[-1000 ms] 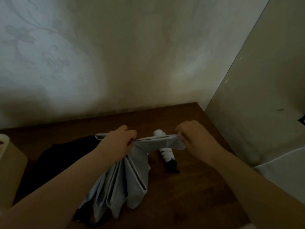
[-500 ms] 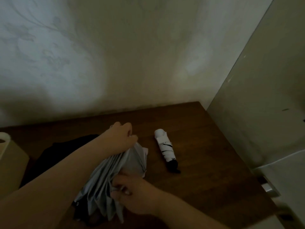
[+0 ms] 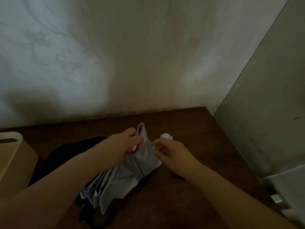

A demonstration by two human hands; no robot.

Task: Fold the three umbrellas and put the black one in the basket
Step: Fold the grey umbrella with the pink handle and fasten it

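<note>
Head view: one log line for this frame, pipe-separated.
phase: folding | left hand grips grey umbrella | right hand pinches its canopy edge | black umbrella on table, unfolded

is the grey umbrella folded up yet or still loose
Still loose. The grey umbrella has its pleats fanned out on the table, while the left hand and right hand pinch its cloth.

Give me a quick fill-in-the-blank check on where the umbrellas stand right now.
1. Both hands work on the ____ umbrella, left hand and right hand.
2. The white rolled umbrella lies on the ____.
3. The black umbrella lies beside the cream ____, not in it.

Missing words: grey; table; basket
</note>
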